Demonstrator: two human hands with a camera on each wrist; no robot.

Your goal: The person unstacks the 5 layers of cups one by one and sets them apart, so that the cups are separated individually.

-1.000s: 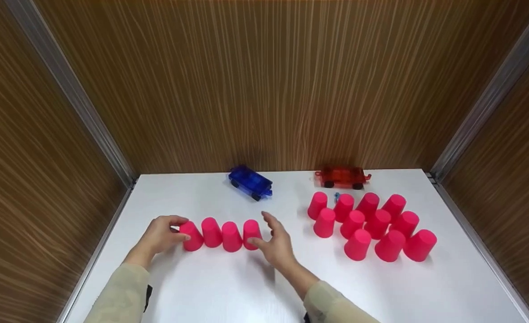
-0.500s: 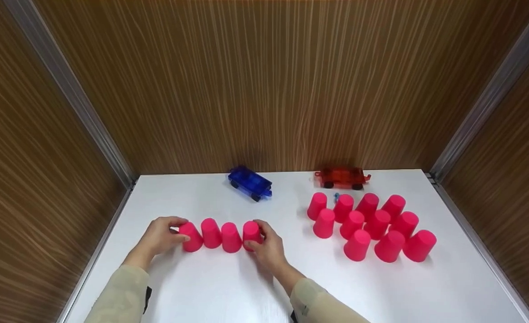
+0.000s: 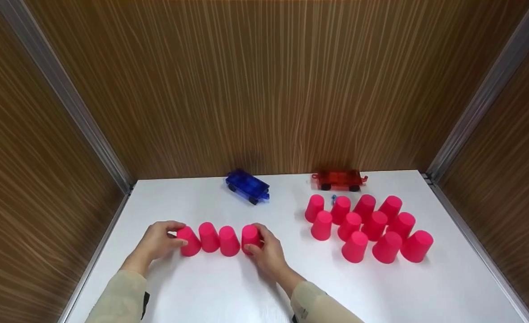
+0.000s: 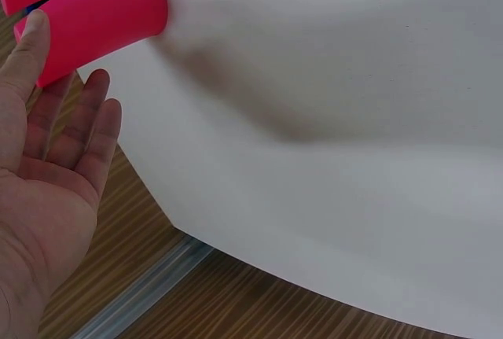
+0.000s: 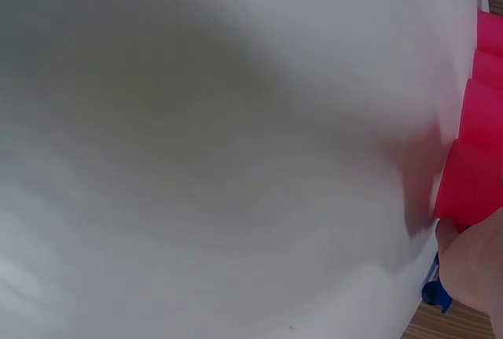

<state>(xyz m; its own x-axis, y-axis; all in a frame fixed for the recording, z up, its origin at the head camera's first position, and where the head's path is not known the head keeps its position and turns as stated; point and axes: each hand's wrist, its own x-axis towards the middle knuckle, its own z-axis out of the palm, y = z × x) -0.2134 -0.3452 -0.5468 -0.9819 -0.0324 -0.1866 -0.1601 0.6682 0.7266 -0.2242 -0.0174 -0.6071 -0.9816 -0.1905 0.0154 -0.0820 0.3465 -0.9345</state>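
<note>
Four-abreast aside, several bright pink cups stand upside down in a short, uneven row on the white table. At the row's left end, my left hand (image 3: 157, 243) pinches the leftmost pink cup (image 3: 190, 242) by its side; in the left wrist view the thumb lies on this cup (image 4: 110, 16) and the other fingers extend loosely. My right hand (image 3: 271, 256) grips the rightmost cup (image 3: 249, 234), thumb at the front and fingers round the far side. Between them stand two more cups, one (image 3: 209, 237) set slightly farther back than the other (image 3: 229, 242).
At the right, a group of several upside-down pink cups (image 3: 374, 225) stands in staggered rows. Behind are a blue toy wagon (image 3: 247, 185) and a red one (image 3: 338, 180). A tiny blue item (image 3: 334, 199) lies behind the group. Wood-grain panels (image 3: 264, 89) enclose the table.
My right hand has moved left and its fingers have closed round the rightmost cup of the row. My left hand keeps its hold. The head view has shifted slightly.
</note>
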